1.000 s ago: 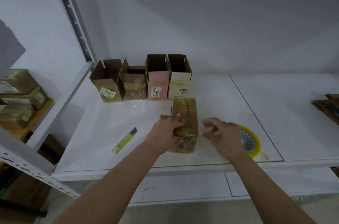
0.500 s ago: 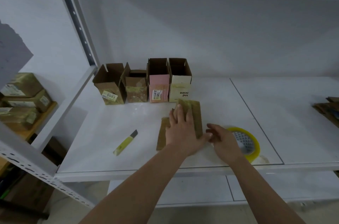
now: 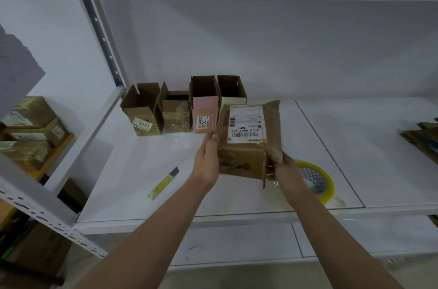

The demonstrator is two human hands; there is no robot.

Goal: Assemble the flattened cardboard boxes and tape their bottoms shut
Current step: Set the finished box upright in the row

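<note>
Head view: at frame centre our left hand (image 3: 208,158) and right hand (image 3: 288,174) grip the labelled cardboard box (image 3: 247,139) aloft; its taped flaps may spring open, or it may slip onto the tape roll (image 3: 316,181).

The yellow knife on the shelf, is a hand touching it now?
No, the yellow knife lies alone, left of both hands.
</note>
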